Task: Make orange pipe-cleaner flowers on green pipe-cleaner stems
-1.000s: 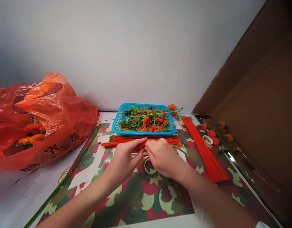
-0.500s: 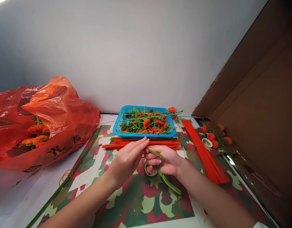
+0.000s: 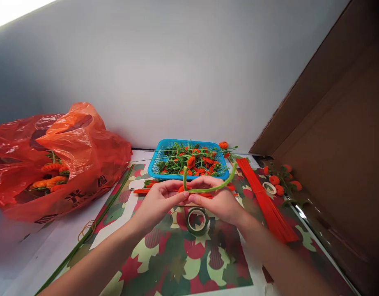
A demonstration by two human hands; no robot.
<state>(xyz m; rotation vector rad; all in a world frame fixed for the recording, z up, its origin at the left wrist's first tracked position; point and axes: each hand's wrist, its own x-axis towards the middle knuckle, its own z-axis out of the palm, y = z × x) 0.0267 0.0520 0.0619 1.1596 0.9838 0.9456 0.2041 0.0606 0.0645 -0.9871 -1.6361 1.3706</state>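
Note:
Over the table, my left hand (image 3: 160, 200) and my right hand (image 3: 216, 200) meet with their fingertips pinched together. Between them is a green pipe cleaner (image 3: 212, 190), bent so that a short end stands up on the left and a longer end curves up to the right. A small orange fuzzy piece (image 3: 182, 189) shows at my left fingertips, mostly covered by the fingers. Just below the hands lies a roll of dark green tape (image 3: 197, 221). Behind them, orange pipe cleaners (image 3: 140, 191) lie crosswise, partly hidden.
A blue basket (image 3: 189, 176) of orange and green fuzzy flowers stands at the wall. A red plastic bag (image 3: 97, 164) with more flowers sits left, near long green stems (image 3: 99, 220). To the right are a bundle of orange pipe cleaners (image 3: 266, 201), a white roll (image 3: 269, 188) and cardboard (image 3: 337, 135).
My hands have turned and drawn level, fingertips together. The green pipe cleaner, which hung down below my right hand, now points up and right. The tape roll has come fully into view.

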